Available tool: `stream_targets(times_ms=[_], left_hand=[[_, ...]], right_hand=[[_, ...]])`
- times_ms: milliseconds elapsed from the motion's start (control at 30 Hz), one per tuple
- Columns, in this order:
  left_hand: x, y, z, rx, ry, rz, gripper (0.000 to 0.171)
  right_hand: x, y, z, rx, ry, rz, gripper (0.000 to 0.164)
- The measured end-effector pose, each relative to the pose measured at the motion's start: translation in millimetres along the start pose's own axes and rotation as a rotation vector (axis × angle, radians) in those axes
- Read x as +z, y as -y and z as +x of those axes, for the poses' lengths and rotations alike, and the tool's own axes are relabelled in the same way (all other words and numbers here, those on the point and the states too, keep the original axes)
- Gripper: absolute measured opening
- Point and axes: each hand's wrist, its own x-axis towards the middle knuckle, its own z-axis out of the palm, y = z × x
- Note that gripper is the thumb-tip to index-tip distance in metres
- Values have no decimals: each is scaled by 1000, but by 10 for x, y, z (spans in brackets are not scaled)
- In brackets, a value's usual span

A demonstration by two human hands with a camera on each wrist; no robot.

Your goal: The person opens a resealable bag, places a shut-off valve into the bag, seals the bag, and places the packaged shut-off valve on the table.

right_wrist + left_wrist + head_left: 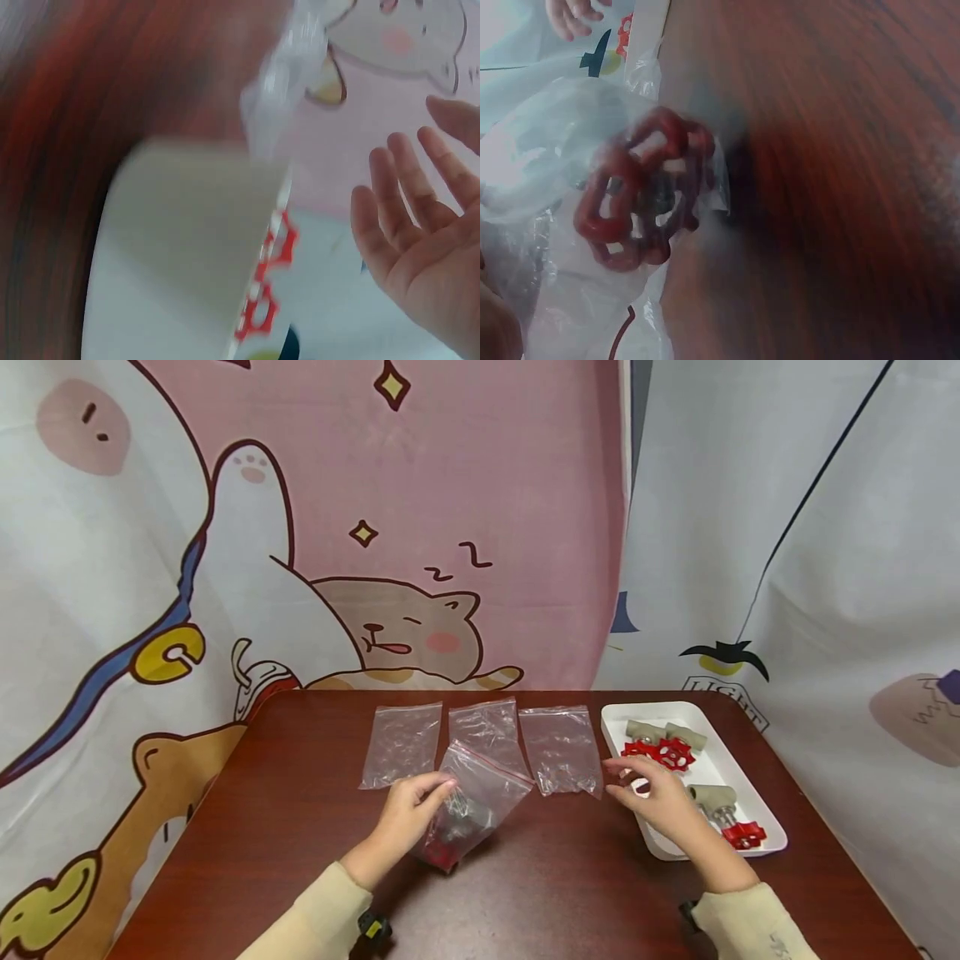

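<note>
1. Clear plastic zip bag [480,810] with a red-striped seal is tilted over the middle of the tabletop [300,793]; a red handwheel [611,221] shows at its lower end.
2. Left hand [408,814] pinches that bag at its left side between thumb and fingers.
3. Right hand [663,797] is free, fingers parted, at the left edge of the white tray [738,789]; whether it touches the tray cannot be told.
4. Valves with red handwheels lie in the tray, far [675,754] and near [744,836].
5. Three flat bags, left [402,747], middle [483,727] and right [561,752], line the far side.
</note>
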Motion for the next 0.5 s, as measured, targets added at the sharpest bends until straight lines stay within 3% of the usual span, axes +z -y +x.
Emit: stream_targets(times_ms=[267,500], left_hand=[[-66,31,-27,-197,-107,-109,10],[-294,-215,27,-331,-201,-268,16]], right_hand=[[-486,-355,-133,150,-96,-253,36],[-739,-640,-327,405,-73,-338,41]])
